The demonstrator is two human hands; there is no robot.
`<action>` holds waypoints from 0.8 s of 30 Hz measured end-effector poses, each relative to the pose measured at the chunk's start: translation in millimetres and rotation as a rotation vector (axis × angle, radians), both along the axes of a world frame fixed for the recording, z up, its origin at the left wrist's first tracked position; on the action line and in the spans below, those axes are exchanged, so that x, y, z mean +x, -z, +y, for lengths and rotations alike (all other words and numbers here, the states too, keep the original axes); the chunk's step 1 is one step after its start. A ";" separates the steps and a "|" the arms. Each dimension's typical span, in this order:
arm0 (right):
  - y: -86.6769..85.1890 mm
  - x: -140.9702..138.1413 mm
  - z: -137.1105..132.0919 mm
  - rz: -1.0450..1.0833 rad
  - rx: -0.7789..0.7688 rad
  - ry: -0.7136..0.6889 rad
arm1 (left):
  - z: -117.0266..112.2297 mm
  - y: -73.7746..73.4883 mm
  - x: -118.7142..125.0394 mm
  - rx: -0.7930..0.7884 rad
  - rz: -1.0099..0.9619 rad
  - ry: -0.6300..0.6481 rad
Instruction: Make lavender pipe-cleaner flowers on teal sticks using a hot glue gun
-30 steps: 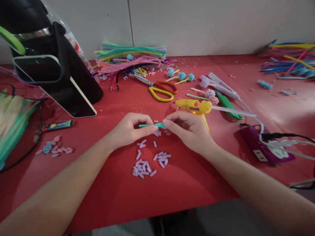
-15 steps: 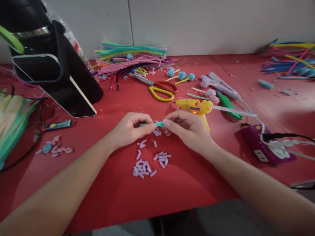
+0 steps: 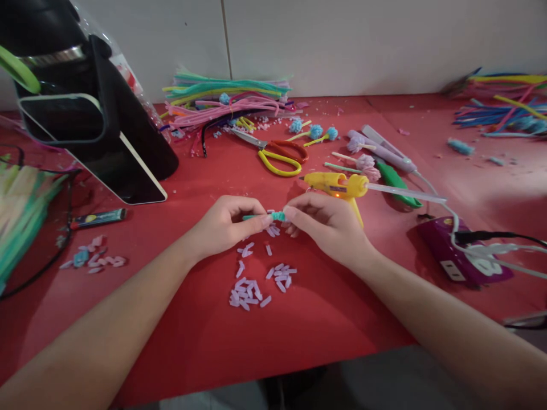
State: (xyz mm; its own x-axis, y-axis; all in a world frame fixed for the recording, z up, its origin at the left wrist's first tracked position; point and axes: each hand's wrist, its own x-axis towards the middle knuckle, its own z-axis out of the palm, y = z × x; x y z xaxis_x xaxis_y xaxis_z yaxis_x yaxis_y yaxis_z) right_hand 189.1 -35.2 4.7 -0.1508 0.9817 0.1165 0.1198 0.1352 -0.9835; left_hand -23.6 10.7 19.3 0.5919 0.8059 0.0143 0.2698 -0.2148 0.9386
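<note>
Left hand (image 3: 222, 225) and right hand (image 3: 327, 222) meet mid-frame over the red surface (image 3: 342, 319), fingers of both pinched narrow on a teal pipe cleaner (image 3: 273, 216), its ends mostly hidden inside the grips, so its length is hard to make out. Lilac cut bits (image 3: 260, 282) lie at 6 o'clock of the hands, yellow glue gun (image 3: 337, 185) at 1 o'clock w/ tip near the right knuckles, scissors (image 3: 280, 154) at 12 o'clock. Pipe-cleaner piles at 3 o'clock edge (image 3: 508, 102) and 9 o'clock edge (image 3: 21, 210) are cut off by the frame, the latter blurred.
</note>
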 end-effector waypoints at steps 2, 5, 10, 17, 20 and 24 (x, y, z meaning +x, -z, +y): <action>0.5 -0.9 0.2 0.003 0.025 0.006 | -0.1 0.0 0.0 0.006 0.002 -0.007; 0.5 -1.6 0.6 0.003 0.074 0.024 | -0.2 -0.3 -0.6 -0.008 0.006 -0.005; -1.1 -0.5 0.7 0.027 0.066 0.062 | -0.7 -1.2 -0.5 -0.014 -0.006 -0.001; -2.0 -0.7 2.0 -0.004 -0.023 0.006 | -0.7 0.4 0.0 -0.020 -0.016 -0.001; -1.4 -1.5 1.8 -0.011 0.014 0.007 | 0.1 1.5 0.0 -0.010 -0.010 -0.005; -1.4 0.2 1.7 0.018 0.003 0.003 | 1.1 2.5 -0.3 -0.005 -0.007 -0.006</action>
